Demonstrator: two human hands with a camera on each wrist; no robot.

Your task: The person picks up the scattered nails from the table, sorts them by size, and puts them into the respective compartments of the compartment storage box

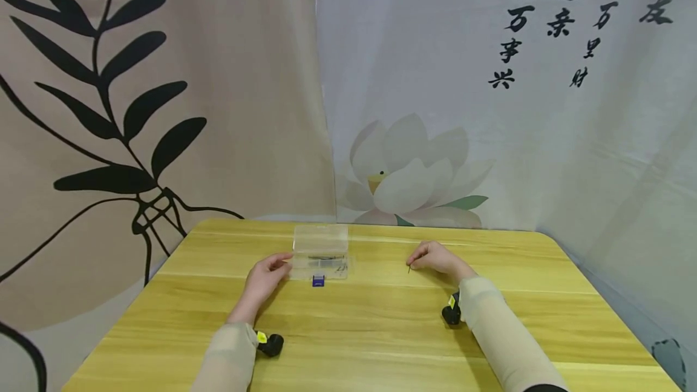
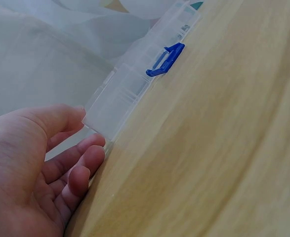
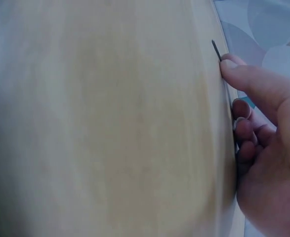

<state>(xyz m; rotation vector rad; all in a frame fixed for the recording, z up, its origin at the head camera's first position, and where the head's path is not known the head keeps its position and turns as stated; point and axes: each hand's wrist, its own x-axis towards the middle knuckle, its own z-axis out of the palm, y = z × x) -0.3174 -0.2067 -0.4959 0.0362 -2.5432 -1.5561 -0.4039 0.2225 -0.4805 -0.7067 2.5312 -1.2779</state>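
A clear plastic box [image 1: 320, 276] with its lid [image 1: 320, 238] raised lies near the table's far edge, a blue latch [image 2: 167, 60] on its front. Several thin dark pieces [image 1: 325, 258] lie inside it. My left hand [image 1: 265, 277] holds the box by its left end, the thumb at a top corner and fingertips by the bottom corner. Over the table to the right of the box, my right hand [image 1: 435, 259] pinches a thin dark rod [image 3: 216, 50] between thumb and index finger. The rod's tip sticks out past the thumb; its other end is hidden.
The yellow wooden table [image 1: 359, 331] has rounded far corners. Close behind it hangs a printed cloth [image 1: 261, 107] with leaves, a lotus and writing. A small black camera [image 1: 270, 345] sits at the left wrist, another camera [image 1: 451, 313] at the right.
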